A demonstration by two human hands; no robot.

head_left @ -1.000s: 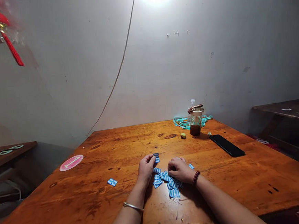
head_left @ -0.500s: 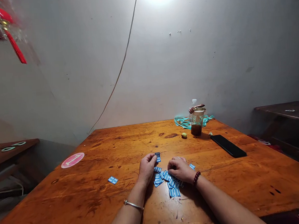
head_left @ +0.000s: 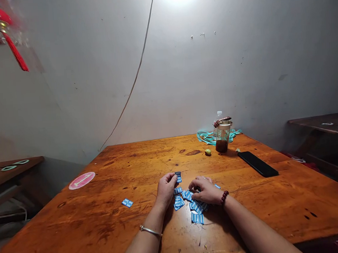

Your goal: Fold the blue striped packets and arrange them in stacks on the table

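My left hand (head_left: 166, 187) is closed, thumb and fingertips pinching a small blue-and-white card (head_left: 178, 177) with a striped pattern, just above the wooden table (head_left: 148, 159). To its right, my right hand (head_left: 205, 190) bends over a loose pile of similar cards (head_left: 196, 207). Its thumb and forefinger are apart at the pile's upper edge, with no card visibly gripped between them; the other fingers are partly hidden. One card (head_left: 197, 218) lies at the pile's near end. Another card (head_left: 127, 202) lies alone to the left, and one more (head_left: 217, 186) shows behind my right hand.
A black phone (head_left: 257, 164) lies on the right. Farther back are a cup of dark liquid (head_left: 222, 140), a clear bottle (head_left: 219, 114), a turquoise strap (head_left: 205, 138) and a small yellowish-green object (head_left: 207, 152). A round pink sticker (head_left: 82, 180) marks the left edge.
My right hand has shifted slightly at the pile, its forefinger and thumb now a little farther apart. My left hand keeps its card in nearly the same spot.
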